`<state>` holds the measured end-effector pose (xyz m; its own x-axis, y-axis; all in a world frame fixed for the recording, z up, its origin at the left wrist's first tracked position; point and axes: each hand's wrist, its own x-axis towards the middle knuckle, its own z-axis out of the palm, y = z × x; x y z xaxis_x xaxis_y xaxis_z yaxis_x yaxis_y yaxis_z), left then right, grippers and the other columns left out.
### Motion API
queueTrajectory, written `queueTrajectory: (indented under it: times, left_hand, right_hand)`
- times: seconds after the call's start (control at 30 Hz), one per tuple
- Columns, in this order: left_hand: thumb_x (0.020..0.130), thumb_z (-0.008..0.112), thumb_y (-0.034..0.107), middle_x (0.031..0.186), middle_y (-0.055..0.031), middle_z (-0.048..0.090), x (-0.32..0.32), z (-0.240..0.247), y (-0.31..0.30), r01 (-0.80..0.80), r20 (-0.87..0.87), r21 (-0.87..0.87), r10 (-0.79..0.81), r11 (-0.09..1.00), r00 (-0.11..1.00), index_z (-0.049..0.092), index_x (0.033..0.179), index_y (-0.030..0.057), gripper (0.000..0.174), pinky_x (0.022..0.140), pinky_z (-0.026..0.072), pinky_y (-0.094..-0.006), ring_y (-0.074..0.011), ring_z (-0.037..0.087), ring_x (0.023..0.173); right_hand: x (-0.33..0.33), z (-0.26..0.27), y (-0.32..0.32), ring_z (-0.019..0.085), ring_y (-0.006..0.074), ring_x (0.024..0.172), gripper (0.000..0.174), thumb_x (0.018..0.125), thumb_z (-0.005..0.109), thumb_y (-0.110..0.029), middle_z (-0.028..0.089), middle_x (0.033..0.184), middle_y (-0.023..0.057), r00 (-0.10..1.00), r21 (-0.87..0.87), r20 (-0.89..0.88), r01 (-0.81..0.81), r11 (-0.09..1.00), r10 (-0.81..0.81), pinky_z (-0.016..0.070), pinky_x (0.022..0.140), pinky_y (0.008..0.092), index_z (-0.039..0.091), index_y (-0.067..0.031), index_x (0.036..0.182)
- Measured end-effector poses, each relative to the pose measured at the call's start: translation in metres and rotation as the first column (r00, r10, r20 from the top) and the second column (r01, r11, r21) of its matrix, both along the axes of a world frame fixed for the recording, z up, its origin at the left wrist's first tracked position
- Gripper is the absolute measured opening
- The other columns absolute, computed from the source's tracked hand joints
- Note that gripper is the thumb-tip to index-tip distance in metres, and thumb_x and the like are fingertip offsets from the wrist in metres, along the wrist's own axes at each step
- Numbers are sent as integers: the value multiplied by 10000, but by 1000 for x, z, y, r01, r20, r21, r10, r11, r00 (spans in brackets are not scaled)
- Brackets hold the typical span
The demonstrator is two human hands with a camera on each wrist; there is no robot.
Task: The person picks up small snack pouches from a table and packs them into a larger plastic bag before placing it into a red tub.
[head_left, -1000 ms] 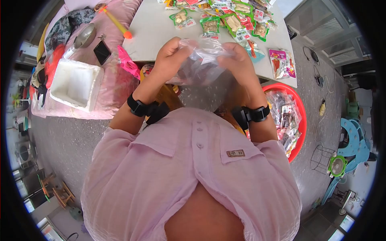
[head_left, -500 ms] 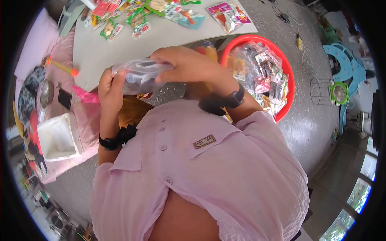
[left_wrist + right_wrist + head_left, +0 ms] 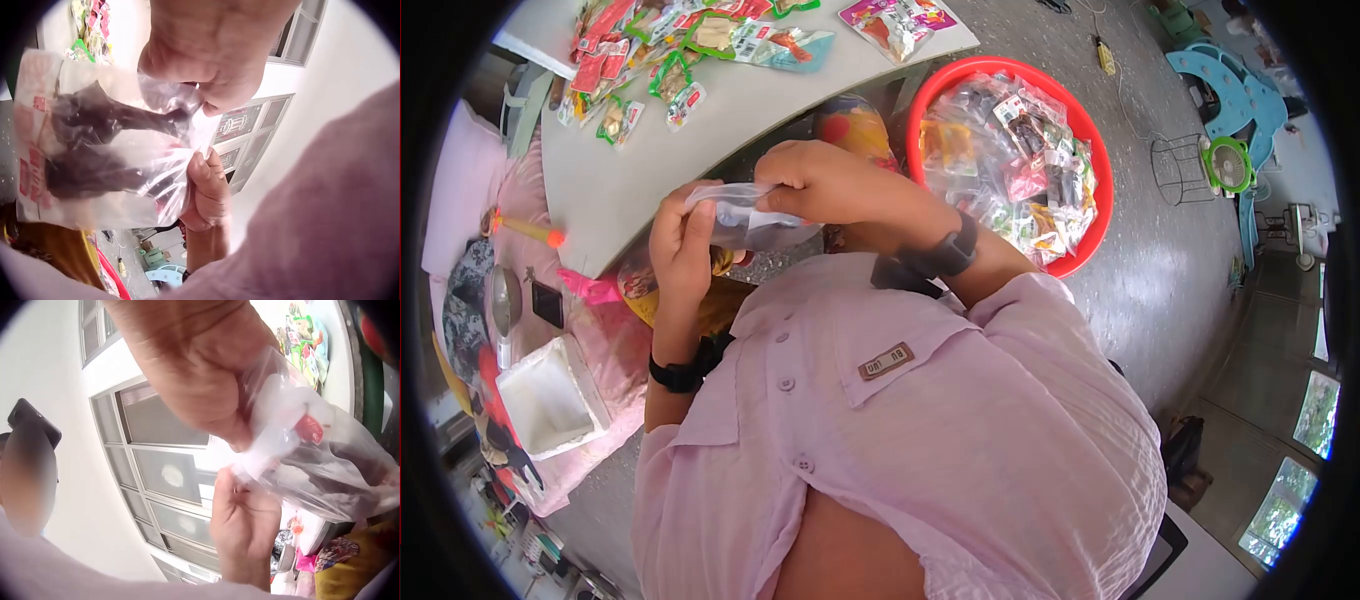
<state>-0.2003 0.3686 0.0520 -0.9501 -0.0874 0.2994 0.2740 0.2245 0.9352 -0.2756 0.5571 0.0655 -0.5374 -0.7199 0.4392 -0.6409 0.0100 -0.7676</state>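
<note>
Pinching a clear plastic food pouch (image 3: 740, 228), the left hand (image 3: 679, 240) and right hand (image 3: 818, 183) sit upper-left of the head view's centre.

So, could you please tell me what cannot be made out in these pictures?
Gripped edge of the clear bag: left wrist view, partly covered by the left hand.
Wording of the red print on the bag: left wrist view, too blurred.
Bag's far end: right wrist view, cut off by the right edge.
Bottom of the red basin: head view, hidden by packets.
Far side of the table: head view, cut off by the top edge.
</note>
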Motion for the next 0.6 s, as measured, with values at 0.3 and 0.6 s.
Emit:
queueTrajectory:
  times: [0.3, 0.6]
  left_hand:
    - [801, 498, 126, 867, -56, 549, -20, -64, -49, -107, 178, -266, 158, 958, 971, 522, 905, 7, 159, 729, 384, -229, -113, 497, 796]
    - [760, 508, 153, 758, -82, 554, 2, -142, -84, -74, 363, -405, 235, 911, 902, 544, 836, 2, 173, 682, 401, -245, -139, 514, 727]
  right_hand:
    - [-32, -6, 142, 462, 50, 596, 79, 759, 555, -117, 501, 636, -23, 740, 14, 410, 580, 814, -534, 367, 504, 208, 554, -37, 760]
    - [-39, -164, 314, 451, 88, 546, 135, 721, 581, -109, 512, 638, 31, 75, 156, 544, 970, 189, -835, 363, 476, 224, 533, 17, 726]
